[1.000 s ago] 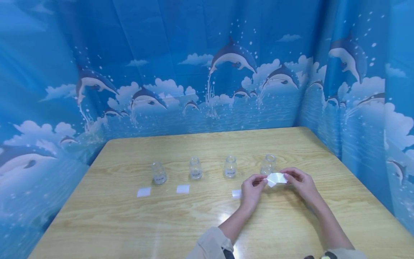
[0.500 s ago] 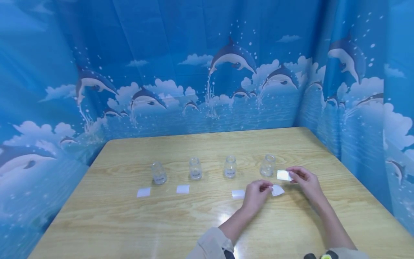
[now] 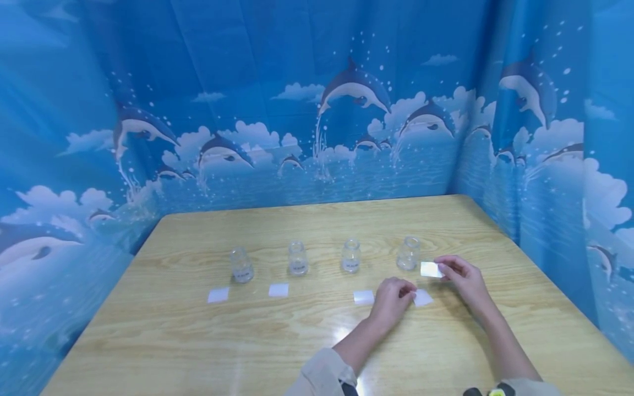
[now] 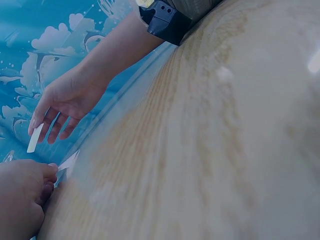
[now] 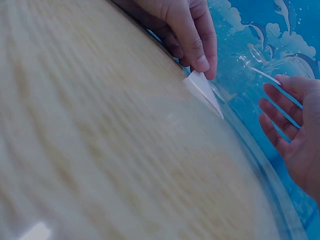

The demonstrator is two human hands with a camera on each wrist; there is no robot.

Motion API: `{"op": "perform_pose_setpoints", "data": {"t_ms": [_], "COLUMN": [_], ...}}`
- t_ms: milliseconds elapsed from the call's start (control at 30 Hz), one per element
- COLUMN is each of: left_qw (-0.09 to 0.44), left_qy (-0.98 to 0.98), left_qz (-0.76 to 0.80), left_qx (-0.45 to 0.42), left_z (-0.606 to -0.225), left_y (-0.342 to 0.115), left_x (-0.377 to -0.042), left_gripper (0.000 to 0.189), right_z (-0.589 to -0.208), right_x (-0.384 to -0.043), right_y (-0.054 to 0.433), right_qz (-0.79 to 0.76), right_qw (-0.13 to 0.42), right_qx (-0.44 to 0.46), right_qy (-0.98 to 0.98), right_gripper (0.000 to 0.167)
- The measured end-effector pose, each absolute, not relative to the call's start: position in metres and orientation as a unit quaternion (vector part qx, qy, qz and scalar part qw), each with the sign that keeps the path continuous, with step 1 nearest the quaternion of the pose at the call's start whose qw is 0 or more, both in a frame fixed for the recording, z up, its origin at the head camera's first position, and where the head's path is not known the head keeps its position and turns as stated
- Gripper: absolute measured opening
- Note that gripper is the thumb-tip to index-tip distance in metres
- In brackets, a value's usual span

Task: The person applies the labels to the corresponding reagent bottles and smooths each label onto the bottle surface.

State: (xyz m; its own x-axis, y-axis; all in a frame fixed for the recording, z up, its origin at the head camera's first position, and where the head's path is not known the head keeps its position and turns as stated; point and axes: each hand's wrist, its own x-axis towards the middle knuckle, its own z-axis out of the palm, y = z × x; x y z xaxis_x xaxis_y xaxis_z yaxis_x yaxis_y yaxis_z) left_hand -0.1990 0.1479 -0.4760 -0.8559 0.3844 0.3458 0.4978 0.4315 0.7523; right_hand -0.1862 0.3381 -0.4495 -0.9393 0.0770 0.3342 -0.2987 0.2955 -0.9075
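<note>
My right hand (image 3: 464,278) pinches a small shiny white label (image 3: 431,269) between thumb and fingertips, just right of the rightmost glass bottle (image 3: 408,254). In the right wrist view that label (image 5: 265,75) appears edge-on, with the other fingers spread below it. My left hand (image 3: 392,300) pinches the edge of a white paper piece (image 3: 422,298) low over the table. A fold shows in this paper (image 5: 204,90) in the right wrist view. No dark print shows on the rightmost bottle. The third bottle (image 3: 351,257) from the left carries dark print low on its side.
Two more glass bottles (image 3: 298,258) stand in the row to the left, also with dark print. White paper pieces (image 3: 278,290) lie in front of them on the wooden table (image 3: 198,341), one beside my left hand. A blue dolphin curtain (image 3: 277,82) surrounds the table.
A second ago both hands held the white pieces together. They have come apart: my left hand has lowered the paper toward the table, while my right hand keeps the label beside the bottle.
</note>
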Motion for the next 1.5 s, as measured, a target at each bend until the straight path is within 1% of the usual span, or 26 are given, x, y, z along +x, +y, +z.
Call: {"op": "perform_pose_setpoints", "data": {"t_ms": [300, 400, 467, 700, 767, 867, 1067, 1400, 1500], "left_qw": [0.057, 0.073, 0.102, 0.263, 0.289, 0.310, 0.318, 0.299, 0.279], "left_qy": [-0.841, -0.826, -0.816, -0.792, -0.787, -0.785, -0.790, -0.793, -0.794], "left_qz": [-0.476, -0.501, -0.509, -0.454, -0.441, -0.428, -0.424, -0.448, -0.471], "left_qx": [-0.251, -0.247, -0.253, -0.313, -0.320, -0.322, -0.309, -0.285, -0.265], "left_z": [-0.476, -0.475, -0.474, -0.474, -0.475, -0.476, -0.475, -0.474, -0.473], "left_y": [0.147, 0.146, 0.146, 0.145, 0.145, 0.146, 0.145, 0.144, 0.144], "left_x": [-0.199, -0.198, -0.198, -0.201, -0.202, -0.203, -0.204, -0.203, -0.203], "left_gripper": [0.015, 0.016, 0.016, 0.019, 0.020, 0.018, 0.013, 0.009, 0.009], "right_z": [-0.448, -0.449, -0.449, -0.446, -0.446, -0.447, -0.450, -0.453, -0.452], "right_x": [-0.186, -0.187, -0.186, -0.183, -0.182, -0.182, -0.184, -0.187, -0.188], "right_y": [0.335, 0.334, 0.332, 0.320, 0.316, 0.313, 0.312, 0.313, 0.313], "right_qz": [0.591, 0.593, 0.592, 0.579, 0.576, 0.581, 0.583, 0.587, 0.593], "right_qw": [0.156, 0.156, 0.156, 0.138, 0.128, 0.116, 0.107, 0.108, 0.112], "right_qx": [0.062, 0.063, 0.067, 0.085, 0.088, 0.085, 0.078, 0.105, 0.117], "right_qy": [-0.789, -0.788, -0.788, -0.799, -0.803, -0.801, -0.802, -0.795, -0.789], "right_gripper": [0.028, 0.027, 0.027, 0.026, 0.027, 0.028, 0.030, 0.027, 0.031]}}
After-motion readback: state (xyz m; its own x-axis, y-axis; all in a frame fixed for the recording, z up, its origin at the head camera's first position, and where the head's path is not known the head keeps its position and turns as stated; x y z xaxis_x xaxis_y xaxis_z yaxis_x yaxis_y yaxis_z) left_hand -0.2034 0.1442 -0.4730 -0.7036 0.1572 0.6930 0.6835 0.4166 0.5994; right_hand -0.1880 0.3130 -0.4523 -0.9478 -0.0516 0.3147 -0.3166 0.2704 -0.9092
